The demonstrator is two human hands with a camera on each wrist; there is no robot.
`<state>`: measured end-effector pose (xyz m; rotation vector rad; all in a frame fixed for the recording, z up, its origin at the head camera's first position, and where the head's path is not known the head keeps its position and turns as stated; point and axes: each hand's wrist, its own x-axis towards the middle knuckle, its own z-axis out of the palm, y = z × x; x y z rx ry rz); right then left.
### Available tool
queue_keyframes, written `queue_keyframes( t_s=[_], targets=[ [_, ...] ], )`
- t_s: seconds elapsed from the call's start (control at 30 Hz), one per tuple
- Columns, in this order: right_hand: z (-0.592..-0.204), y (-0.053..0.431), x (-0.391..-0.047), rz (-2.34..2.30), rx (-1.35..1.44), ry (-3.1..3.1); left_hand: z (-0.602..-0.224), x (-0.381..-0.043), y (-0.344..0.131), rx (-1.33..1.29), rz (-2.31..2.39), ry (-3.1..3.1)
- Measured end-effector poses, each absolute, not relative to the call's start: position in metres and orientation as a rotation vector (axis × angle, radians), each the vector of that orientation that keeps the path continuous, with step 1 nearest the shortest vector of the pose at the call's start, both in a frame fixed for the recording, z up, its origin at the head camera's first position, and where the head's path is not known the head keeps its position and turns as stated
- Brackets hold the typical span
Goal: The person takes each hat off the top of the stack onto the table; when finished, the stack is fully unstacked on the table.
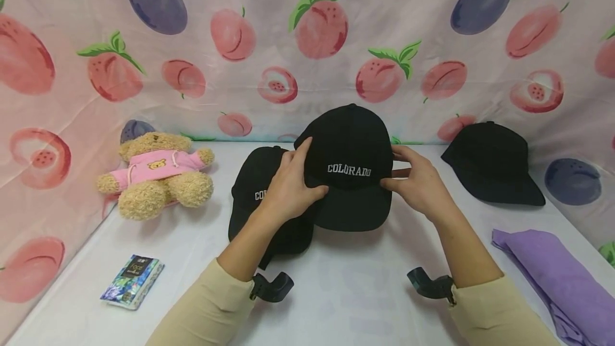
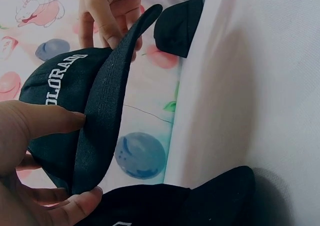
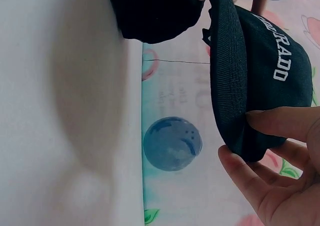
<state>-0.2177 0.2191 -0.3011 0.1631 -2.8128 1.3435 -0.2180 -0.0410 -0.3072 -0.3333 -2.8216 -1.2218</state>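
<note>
A black cap (image 1: 353,143) with white COLORADO lettering is held up above the white table, its brim toward me. My left hand (image 1: 290,186) grips its left side, the thumb lying where crown and brim meet. On the other side my right hand (image 1: 418,183) pinches the cap's edge between thumb and fingers, as the right wrist view also shows with the right hand (image 3: 280,171). Behind my left hand a second black cap (image 1: 252,175) rests on the table, its lettering partly covered. A third black cap (image 1: 495,164) sits at the back right.
At the left a teddy bear (image 1: 158,170) in a pink hoodie leans near the fruit-print backdrop (image 1: 326,79). A small tissue pack (image 1: 133,282) lies at the front left of the white table (image 1: 355,292). Folded purple cloth (image 1: 557,276) lies along the right edge.
</note>
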Motion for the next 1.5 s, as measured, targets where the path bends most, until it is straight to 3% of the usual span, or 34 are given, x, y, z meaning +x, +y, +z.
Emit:
queue_keyframes(
  t_s=[1.5],
  targets=[
    [-0.310,0.241,-0.228,1.260,0.127,-2.814,-0.318,-0.233,-0.009,-0.357,-1.229,-2.840]
  ],
)
